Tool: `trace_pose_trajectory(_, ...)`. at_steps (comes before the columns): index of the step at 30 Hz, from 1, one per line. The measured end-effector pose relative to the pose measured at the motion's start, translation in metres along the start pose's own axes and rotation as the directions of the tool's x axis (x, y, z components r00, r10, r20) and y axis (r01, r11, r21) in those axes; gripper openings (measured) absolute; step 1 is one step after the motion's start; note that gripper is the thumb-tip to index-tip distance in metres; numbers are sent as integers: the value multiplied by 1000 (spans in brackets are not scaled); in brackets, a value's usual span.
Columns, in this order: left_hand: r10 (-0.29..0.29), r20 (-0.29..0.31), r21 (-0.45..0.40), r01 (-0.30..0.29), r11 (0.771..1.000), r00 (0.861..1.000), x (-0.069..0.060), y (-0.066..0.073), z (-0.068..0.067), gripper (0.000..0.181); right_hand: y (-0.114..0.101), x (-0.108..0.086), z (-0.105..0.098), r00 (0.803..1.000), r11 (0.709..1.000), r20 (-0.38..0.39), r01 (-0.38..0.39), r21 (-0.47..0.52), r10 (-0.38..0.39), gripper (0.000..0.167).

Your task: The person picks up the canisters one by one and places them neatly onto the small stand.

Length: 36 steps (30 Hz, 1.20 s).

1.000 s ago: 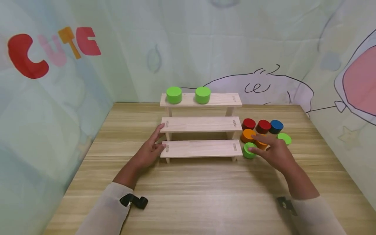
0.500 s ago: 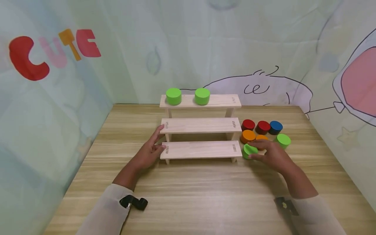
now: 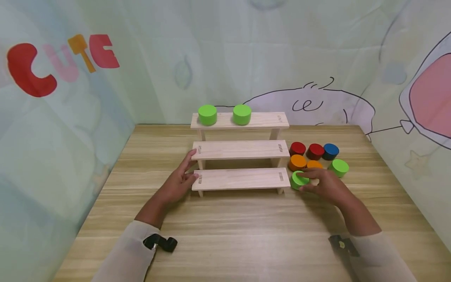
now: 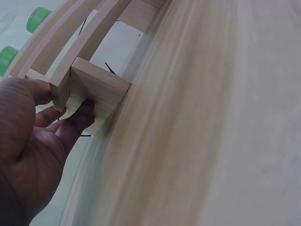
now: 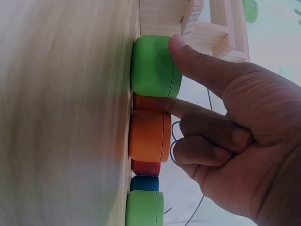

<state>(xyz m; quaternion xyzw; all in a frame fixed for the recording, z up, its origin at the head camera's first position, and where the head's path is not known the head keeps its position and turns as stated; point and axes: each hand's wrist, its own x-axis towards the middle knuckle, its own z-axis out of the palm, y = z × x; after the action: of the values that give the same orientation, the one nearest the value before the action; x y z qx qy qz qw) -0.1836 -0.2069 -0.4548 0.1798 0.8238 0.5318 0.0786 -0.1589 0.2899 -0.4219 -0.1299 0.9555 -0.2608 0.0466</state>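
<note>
A three-tier wooden rack (image 3: 241,149) stands on the table, two green round blocks (image 3: 207,115) on its top board. My left hand (image 3: 177,182) holds the rack's left end; in the left wrist view the thumb and fingers (image 4: 75,123) lie around the lower board's end and leg. At the right side, my right hand (image 3: 329,186) pinches the nearest green round block (image 5: 153,66) between thumb and index finger, the other fingers curled in. That block sits on the table next to the rack's lowest board.
Behind the pinched block are two orange blocks (image 3: 297,163), two red blocks (image 3: 297,149) and a blue block (image 3: 331,151). Another green block (image 3: 339,167) lies to their right. Printed cloth walls (image 3: 225,58) border the table (image 3: 229,235) at the back and sides.
My right hand has drawn in around the nearest green block, its index finger moving from above the orange blocks to that block. The left hand keeps its place on the rack.
</note>
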Motion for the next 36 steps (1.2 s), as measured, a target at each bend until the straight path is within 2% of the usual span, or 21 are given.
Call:
trace_pose_trajectory(13,3,2,-7,-3,1000,1000,1,3,0,82,-1,-1,0,999,999,37,-39,-3,39,51)
trace_pose_trajectory(22,12,0,-13,-12,1000,1000,0,1,1,83,-2,-4,1,1000,999,2,25,-38,-25,48)
trace_pose_trajectory(26,15,-6,-13,-15,1000,1000,0,0,1,83,-3,-5,-1,1000,999,-3,24,-42,-24,47)
trace_pose_trajectory(36,28,-5,0,-28,1000,1000,0,0,0,82,-1,-8,-8,999,999,-26,-19,32,20,48)
